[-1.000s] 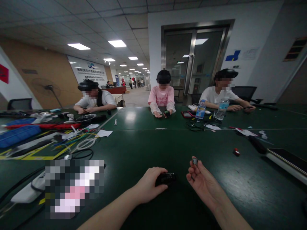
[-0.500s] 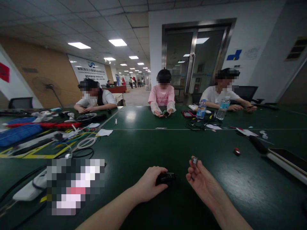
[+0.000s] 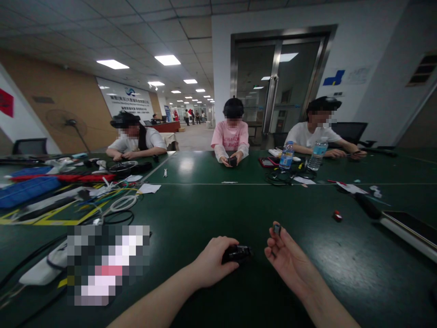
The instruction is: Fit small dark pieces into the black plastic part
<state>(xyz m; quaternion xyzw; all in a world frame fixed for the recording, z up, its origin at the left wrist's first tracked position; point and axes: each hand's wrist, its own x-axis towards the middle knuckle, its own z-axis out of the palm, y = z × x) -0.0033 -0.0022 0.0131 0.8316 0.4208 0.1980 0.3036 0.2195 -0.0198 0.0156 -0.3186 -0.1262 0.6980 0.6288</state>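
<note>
My left hand [image 3: 215, 262] is curled around a black, glossy, palm-sized object [image 3: 241, 253] low over the dark green table; it resembles a computer mouse, but its exact kind cannot be made out. Fingers and thumb grip its left end, and its right end sticks out. To the right, my right hand [image 3: 285, 255] is turned palm up. Between its thumb and index fingertips it pinches a tiny grey piece [image 3: 276, 229], too small to name. The two hands are apart, and so are the things in them.
A small red piece [image 3: 337, 216] lies right of my right hand, near a phone-like slab [image 3: 409, 232]. Cables, a white power strip [image 3: 44, 269] and a blue tray [image 3: 30, 191] crowd the left. Two bottles [image 3: 287, 156] stand across the table, where three people sit.
The tiny grey piece has turned slightly in my right fingertips. My left hand has hardly moved. The person opposite has turned a black object upright between their hands.
</note>
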